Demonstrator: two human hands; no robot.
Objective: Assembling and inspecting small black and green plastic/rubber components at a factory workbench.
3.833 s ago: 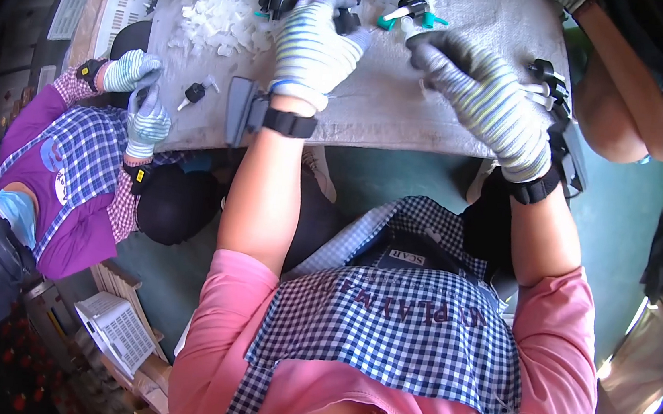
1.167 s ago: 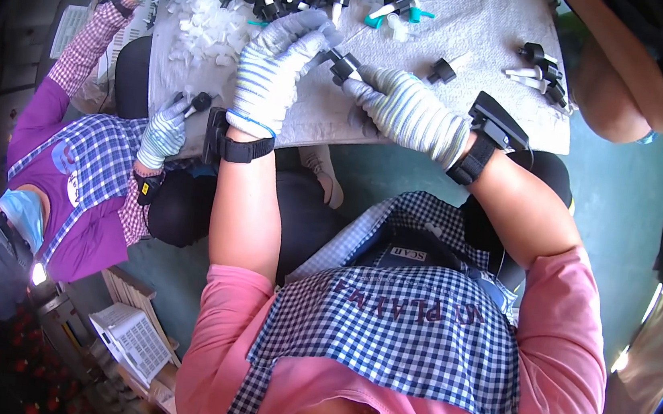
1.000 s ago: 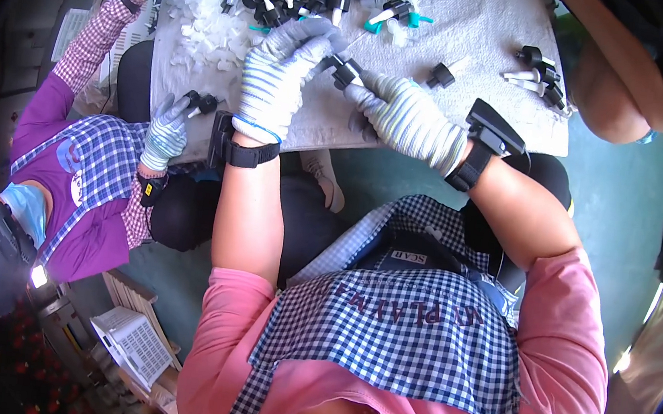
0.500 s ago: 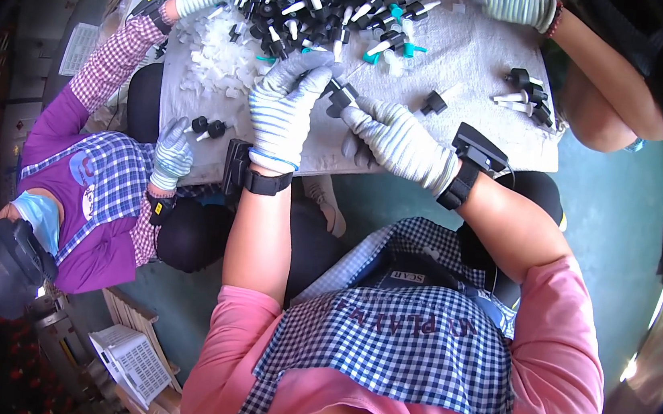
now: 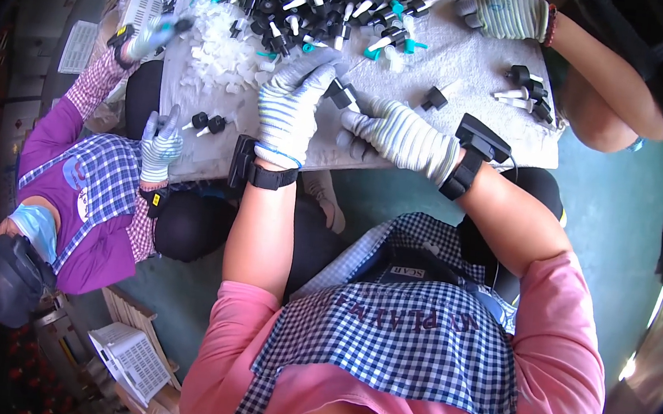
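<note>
Black pump cap (image 5: 342,93): was held above the tabletop (image 5: 479,69).
Left hand (image 5: 289,101): grasped its left end.
Right hand (image 5: 405,138): pinched its right end.
Cap work: apparently two-handed handling; next move called for steadiness.

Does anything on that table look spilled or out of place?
No clear spill shows, but one black pump head lies alone beyond the right hand, apart from the main heap, where a few teal pieces stand out among black and white.
</note>
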